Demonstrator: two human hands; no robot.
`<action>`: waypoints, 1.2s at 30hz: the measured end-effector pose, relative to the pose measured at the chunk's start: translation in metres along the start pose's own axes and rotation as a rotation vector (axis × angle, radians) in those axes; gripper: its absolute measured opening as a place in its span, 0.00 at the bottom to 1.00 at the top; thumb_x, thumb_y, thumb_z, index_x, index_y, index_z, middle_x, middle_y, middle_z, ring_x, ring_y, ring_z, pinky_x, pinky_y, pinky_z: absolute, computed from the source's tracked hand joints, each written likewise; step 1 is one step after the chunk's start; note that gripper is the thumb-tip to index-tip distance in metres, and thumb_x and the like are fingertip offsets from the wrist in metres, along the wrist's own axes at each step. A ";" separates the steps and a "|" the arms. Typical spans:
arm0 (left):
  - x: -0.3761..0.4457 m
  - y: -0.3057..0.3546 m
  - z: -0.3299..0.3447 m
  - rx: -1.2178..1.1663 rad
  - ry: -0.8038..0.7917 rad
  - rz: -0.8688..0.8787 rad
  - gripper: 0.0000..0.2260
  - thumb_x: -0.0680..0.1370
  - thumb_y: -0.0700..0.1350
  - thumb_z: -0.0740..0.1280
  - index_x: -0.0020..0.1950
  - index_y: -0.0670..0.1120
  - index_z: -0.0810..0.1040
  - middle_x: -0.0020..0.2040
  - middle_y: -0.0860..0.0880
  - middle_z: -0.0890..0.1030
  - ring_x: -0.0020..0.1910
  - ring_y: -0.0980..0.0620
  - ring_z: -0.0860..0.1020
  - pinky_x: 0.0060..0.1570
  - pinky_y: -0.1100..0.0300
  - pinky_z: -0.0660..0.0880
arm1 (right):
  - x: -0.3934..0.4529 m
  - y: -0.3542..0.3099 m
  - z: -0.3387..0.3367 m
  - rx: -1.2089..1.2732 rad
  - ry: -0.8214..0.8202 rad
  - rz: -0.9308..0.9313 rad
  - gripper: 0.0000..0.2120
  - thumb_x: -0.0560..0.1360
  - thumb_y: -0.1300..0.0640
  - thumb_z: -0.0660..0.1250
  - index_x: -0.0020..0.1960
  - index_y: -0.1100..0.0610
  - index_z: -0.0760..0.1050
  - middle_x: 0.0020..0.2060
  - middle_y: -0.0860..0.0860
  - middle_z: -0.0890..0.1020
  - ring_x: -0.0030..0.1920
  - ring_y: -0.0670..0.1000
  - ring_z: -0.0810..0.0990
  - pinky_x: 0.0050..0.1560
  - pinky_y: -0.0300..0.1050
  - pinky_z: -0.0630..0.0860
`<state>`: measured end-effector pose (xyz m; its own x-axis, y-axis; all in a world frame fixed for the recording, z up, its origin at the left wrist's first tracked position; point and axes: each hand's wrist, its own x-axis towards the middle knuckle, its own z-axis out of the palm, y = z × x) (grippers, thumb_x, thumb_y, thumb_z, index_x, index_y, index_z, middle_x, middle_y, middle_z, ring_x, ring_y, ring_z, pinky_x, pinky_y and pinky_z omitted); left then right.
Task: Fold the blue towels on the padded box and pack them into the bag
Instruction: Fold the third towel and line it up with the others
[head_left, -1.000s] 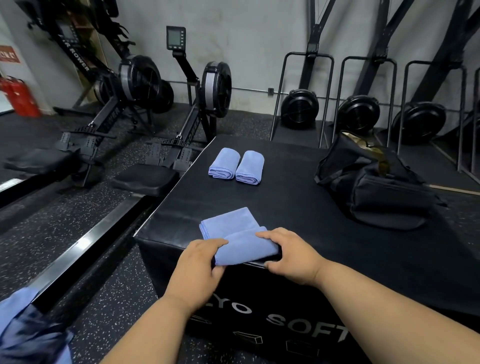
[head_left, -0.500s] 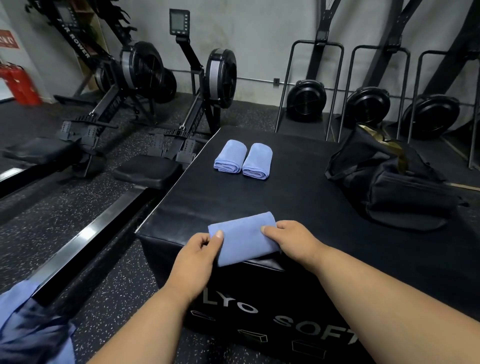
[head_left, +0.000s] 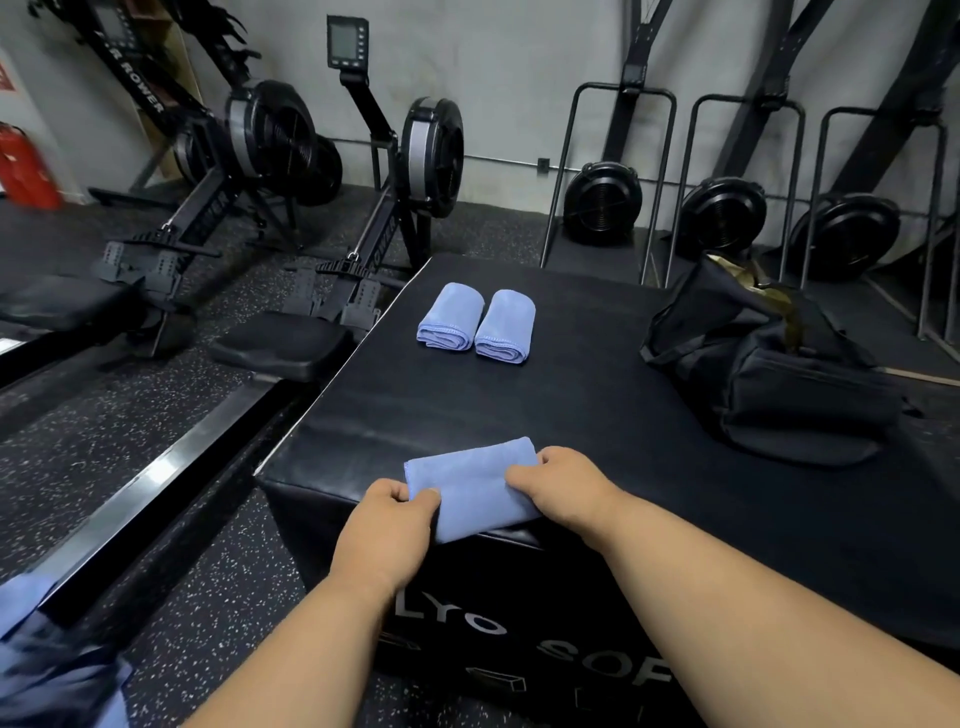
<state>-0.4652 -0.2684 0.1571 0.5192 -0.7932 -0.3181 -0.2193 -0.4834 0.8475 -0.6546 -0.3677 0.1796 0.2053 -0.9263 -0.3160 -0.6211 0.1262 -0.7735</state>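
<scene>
A folded blue towel lies at the near left corner of the black padded box. My left hand pinches its near left edge between thumb and fingers. My right hand grips its right side, fingers curled over the cloth. Two more folded blue towels lie side by side near the box's far left edge. A black duffel bag sits on the right of the box, its top gaping open.
Two rowing machines stand left of the box on the speckled rubber floor. Black fan units in metal racks line the far wall. A red extinguisher stands at far left. Blue cloth shows at the bottom left corner.
The near towel has been folded over into a narrower packet. Both hands shifted from pressing its near edge to holding its left and right sides.
</scene>
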 end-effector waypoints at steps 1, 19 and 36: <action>0.000 0.000 0.000 -0.015 -0.002 0.002 0.10 0.77 0.54 0.68 0.46 0.47 0.74 0.37 0.52 0.77 0.35 0.50 0.73 0.36 0.56 0.70 | -0.001 -0.001 -0.001 0.045 -0.007 0.005 0.14 0.73 0.53 0.68 0.38 0.52 0.63 0.34 0.46 0.66 0.34 0.49 0.64 0.35 0.44 0.61; 0.003 0.009 -0.001 -0.094 0.019 0.568 0.14 0.75 0.40 0.77 0.54 0.54 0.79 0.57 0.56 0.81 0.56 0.58 0.81 0.57 0.64 0.75 | -0.008 0.005 -0.038 0.143 0.076 -0.443 0.14 0.73 0.68 0.72 0.48 0.50 0.74 0.50 0.51 0.83 0.47 0.45 0.79 0.50 0.41 0.74; -0.002 -0.023 0.005 0.334 -0.068 0.507 0.33 0.71 0.62 0.75 0.75 0.60 0.71 0.65 0.57 0.76 0.68 0.55 0.72 0.71 0.52 0.72 | -0.023 0.047 -0.037 0.102 -0.120 -0.249 0.28 0.74 0.59 0.79 0.69 0.43 0.72 0.49 0.47 0.83 0.45 0.37 0.82 0.49 0.34 0.77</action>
<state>-0.4654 -0.2576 0.1355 0.2303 -0.9716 0.0543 -0.6786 -0.1203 0.7246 -0.7162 -0.3535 0.1712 0.4339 -0.8853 -0.1674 -0.4621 -0.0592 -0.8849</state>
